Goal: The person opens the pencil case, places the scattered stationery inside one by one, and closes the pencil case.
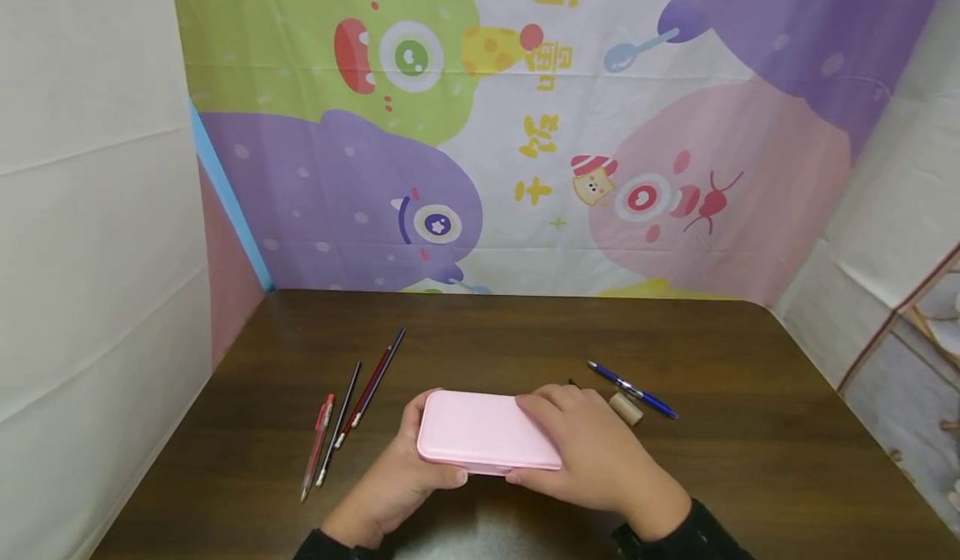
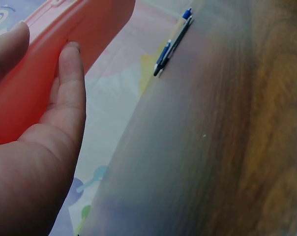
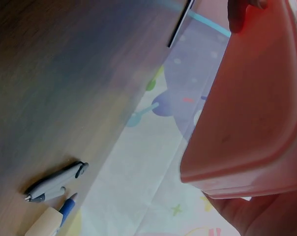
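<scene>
A pink pencil case with its lid down is held above the table between both hands. My left hand grips its left end, thumb along the near edge and fingers beneath. On the right end lies my right hand, its fingers over the lid and its thumb at the front edge by the latch. The left wrist view shows the case's smooth side against the fingers. Seen from the right wrist, the underside faces the camera, with left fingertips on it.
Left of the case lie a red pen, a dark pencil and two more pencils. To the right are a blue pen, an eraser and a grey drawing compass. A patterned cloth hangs behind the table.
</scene>
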A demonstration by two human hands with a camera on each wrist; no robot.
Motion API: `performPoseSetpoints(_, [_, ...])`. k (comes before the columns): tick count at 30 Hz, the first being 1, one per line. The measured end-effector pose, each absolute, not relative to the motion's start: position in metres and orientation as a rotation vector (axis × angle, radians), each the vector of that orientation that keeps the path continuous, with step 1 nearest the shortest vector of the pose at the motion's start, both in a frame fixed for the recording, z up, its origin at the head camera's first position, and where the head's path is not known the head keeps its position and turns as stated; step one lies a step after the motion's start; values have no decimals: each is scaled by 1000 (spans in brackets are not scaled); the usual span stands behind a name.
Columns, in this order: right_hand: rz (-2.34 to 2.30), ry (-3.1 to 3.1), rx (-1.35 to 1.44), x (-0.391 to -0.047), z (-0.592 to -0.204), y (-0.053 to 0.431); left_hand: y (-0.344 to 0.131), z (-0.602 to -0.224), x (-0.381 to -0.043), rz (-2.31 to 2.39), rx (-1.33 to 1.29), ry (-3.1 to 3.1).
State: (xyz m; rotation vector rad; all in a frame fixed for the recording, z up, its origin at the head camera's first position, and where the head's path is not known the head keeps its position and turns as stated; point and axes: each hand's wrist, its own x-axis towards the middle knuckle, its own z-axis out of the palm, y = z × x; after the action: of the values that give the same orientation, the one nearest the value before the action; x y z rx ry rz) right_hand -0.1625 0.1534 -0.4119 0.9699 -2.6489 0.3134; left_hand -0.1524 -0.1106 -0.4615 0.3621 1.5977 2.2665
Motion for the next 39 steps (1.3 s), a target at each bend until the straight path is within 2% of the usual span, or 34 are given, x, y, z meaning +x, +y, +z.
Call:
performPoseSetpoints(13, [255, -2573, 1047, -164, -410, 151, -109, -460, -151, 2284, 322, 1598])
performPoseSetpoints(20, [206, -2400, 1280, -159, -401, 145, -105, -462, -150, 2327, 341, 1595])
performPoseSetpoints(28, [-233, -2161, 1410, -145, -387, 124, -104, -463, -151, 2307, 296, 1615])
performPoseSetpoints(39, [-666, -2143, 1277, -128, -393, 97, -105, -460, -147, 2246, 281, 1678])
